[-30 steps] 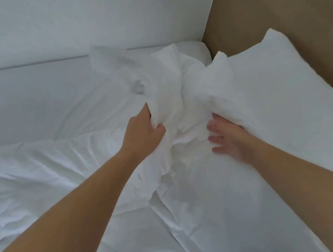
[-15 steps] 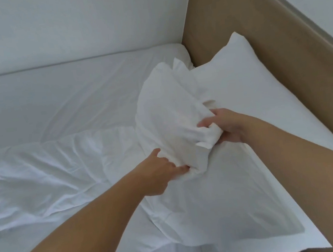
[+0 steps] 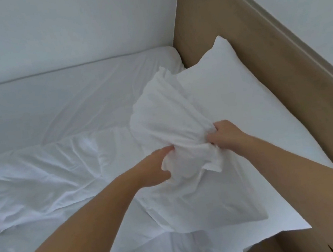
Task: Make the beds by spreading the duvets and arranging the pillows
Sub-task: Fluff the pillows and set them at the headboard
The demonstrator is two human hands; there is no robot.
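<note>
**A:** Head view, first entry?

**B:** Bunched white cloth bundle [image 3: 166, 113], pillow or empty case, cannot tell which. It lies on top of the flat white rectangular pillow [image 3: 234, 87], near end gathered between both hands.

**A:** Hands?

**B:** Left hand [image 3: 156, 169], fingers curled into the bundle's near left end. Right hand [image 3: 226, 134], fingers clenched on its near right end.

**A:** Rest of the bed?

**B:** Flat pillow set along the tan padded headboard [image 3: 222, 23]. Rumpled white duvet [image 3: 30, 175] heaped at the person's left, just beside the pillows. Smooth white fitted sheet [image 3: 62, 97] lies uncovered beyond it.

**A:** Progress?

**B:** Early, by my reckoning: one pillow placed, bundle not yet laid out, duvet not yet spread
</note>
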